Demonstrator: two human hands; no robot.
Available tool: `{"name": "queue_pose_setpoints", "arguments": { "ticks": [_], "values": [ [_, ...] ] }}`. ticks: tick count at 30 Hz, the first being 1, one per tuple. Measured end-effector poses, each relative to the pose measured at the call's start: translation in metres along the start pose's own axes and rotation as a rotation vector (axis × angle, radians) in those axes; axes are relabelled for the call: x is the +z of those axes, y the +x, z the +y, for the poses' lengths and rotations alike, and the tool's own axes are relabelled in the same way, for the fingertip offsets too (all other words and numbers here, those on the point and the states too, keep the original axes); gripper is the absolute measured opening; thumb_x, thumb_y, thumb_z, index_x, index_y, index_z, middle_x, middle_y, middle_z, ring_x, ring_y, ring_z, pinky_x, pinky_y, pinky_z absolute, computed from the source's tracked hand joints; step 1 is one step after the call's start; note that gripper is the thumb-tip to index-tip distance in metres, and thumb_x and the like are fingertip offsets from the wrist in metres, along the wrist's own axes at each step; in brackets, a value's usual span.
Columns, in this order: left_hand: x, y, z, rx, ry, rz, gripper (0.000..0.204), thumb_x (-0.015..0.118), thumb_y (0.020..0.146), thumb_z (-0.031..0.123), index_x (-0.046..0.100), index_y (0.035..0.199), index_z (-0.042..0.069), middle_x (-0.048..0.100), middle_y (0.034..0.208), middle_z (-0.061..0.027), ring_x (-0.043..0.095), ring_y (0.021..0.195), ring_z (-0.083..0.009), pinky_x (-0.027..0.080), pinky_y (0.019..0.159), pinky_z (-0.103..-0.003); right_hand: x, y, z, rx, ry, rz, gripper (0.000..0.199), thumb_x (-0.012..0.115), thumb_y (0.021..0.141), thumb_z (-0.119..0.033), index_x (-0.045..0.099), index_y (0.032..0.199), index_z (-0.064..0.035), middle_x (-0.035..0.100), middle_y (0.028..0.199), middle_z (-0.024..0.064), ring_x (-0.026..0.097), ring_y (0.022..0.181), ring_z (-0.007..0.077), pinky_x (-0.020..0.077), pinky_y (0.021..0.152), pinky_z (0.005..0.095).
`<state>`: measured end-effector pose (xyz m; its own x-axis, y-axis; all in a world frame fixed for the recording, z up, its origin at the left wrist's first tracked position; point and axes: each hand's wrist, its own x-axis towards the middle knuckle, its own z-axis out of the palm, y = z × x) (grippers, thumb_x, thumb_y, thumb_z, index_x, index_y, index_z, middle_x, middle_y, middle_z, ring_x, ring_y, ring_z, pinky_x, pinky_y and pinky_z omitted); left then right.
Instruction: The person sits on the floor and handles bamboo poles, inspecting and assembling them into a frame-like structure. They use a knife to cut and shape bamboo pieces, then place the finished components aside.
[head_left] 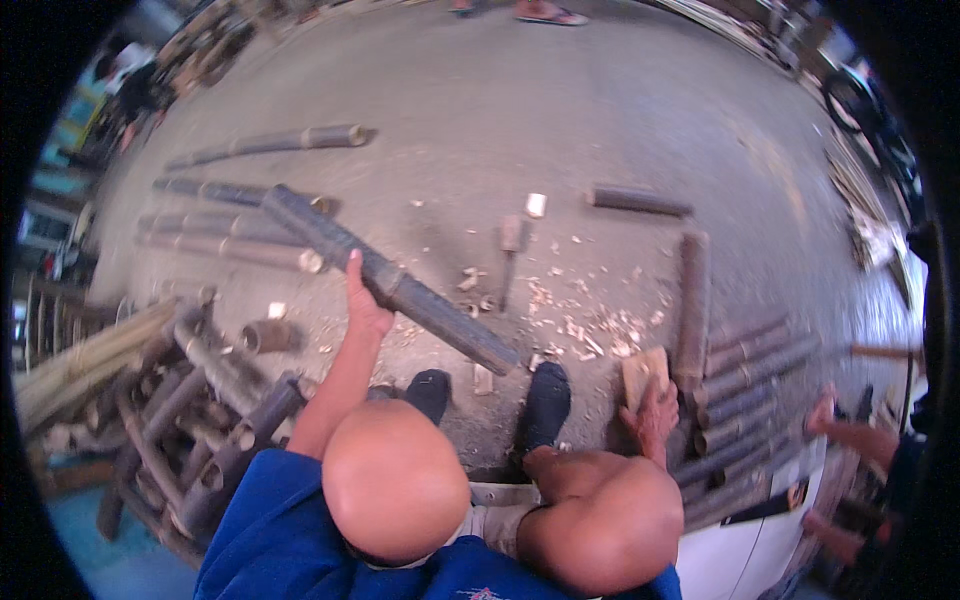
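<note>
Nearest us, two bare knees [395, 480] and a royal-blue cloth shirt [260, 520] fill the lower edge, the right knee hiding much of the right forearm. Just beyond, we see the right hand [655, 412] at a flat, pale tan wooden block [645, 369]; its fingers bend over the near end, touching it, but blur keeps us from telling how firmly they close.

At the left we make out a jumbled pile of brown bamboo pieces [150, 430], cut by the dark rim; at the right, a row of dark brown bamboo tubes [745, 388]. A co-worker's bare limb [860, 440] is cut off at the right edge.

Farther out, the left hand [372, 312] is clamped on a long, dark grey-brown bamboo tube [440, 318] with a raised ring. The tube slants across the palm, extending both ways past the fingers; the thumb shows, while the tube hides the other fingertips.

Beyond its lower end, we see pale wood chips [590, 325] scattered on the grey floor [480, 110], and a chisel-like tool with a wooden handle [511, 234]. Farthest off, a sandalled foot [550, 14] is cut by the top edge.
</note>
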<state>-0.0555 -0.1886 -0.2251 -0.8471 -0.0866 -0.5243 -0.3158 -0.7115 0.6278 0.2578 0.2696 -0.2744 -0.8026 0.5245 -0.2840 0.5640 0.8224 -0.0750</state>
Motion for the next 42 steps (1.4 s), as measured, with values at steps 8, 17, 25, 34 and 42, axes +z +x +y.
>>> {"name": "queue_pose_setpoints", "arguments": {
  "ticks": [8, 17, 25, 34, 42],
  "values": [
    [-0.025, 0.003, 0.034, 0.083, -0.009, 0.058, 0.058, 0.070, 0.088, 0.060, 0.059, 0.118, 0.011, 0.067, 0.099, -0.0126, 0.066, 0.094, -0.0295, 0.054, 0.090, -0.050, -0.072, 0.010, -0.042, -0.026, 0.861, -0.326, 0.089, 0.078, 0.077, -0.028, 0.040, 0.152, -0.0013, 0.050, 0.140, 0.0290, 0.052, 0.127, 0.0430, 0.0432, 0.108, 0.0446],
    [-0.041, 0.056, 0.137, 0.250, 0.543, 0.185, 0.074, 0.078, 0.082, 0.055, 0.056, 0.130, 0.003, 0.065, 0.103, -0.0105, 0.066, 0.087, -0.0209, 0.057, 0.077, -0.040, -0.164, 0.062, -0.191, -0.857, -0.183, -0.465, 0.096, 0.082, 0.066, -0.040, 0.048, 0.149, -0.0075, 0.044, 0.145, 0.0286, 0.050, 0.126, 0.0483, 0.0432, 0.107, 0.0534],
    [-0.045, 0.075, 0.133, 0.022, 1.114, 0.056, 0.092, 0.082, 0.074, 0.058, 0.054, 0.136, -0.005, 0.062, 0.127, -0.0199, 0.067, 0.101, -0.0295, 0.055, 0.087, -0.041, -0.065, 0.120, -0.337, -1.317, -0.244, -0.211, 0.100, 0.085, 0.063, -0.047, 0.046, 0.150, -0.0167, 0.040, 0.150, 0.0210, 0.046, 0.124, 0.0429, 0.0388, 0.104, 0.0558],
    [-0.069, 0.078, 0.033, 0.343, 1.727, -0.003, 0.077, 0.074, 0.080, 0.056, 0.058, 0.136, 0.006, 0.064, 0.117, -0.0274, 0.066, 0.106, -0.0430, 0.053, 0.091, -0.050, -0.025, 0.125, -0.352, -1.335, -0.156, -0.190, 0.086, 0.081, 0.076, -0.038, 0.045, 0.150, -0.0148, 0.035, 0.156, 0.0193, 0.034, 0.142, 0.0412, 0.0262, 0.118, 0.0608],
    [-0.075, 0.010, -0.010, 0.522, 1.633, 0.163, 0.075, 0.075, 0.085, 0.034, 0.042, 0.148, 0.011, 0.051, 0.133, -0.0238, 0.052, 0.123, -0.0428, 0.047, 0.101, -0.052, -0.031, 0.140, -0.312, -1.095, -0.081, -0.220, 0.082, 0.080, 0.079, -0.028, 0.044, 0.149, -0.0057, 0.037, 0.153, 0.0265, 0.039, 0.139, 0.0459, 0.0353, 0.114, 0.0533]
  ]
}}
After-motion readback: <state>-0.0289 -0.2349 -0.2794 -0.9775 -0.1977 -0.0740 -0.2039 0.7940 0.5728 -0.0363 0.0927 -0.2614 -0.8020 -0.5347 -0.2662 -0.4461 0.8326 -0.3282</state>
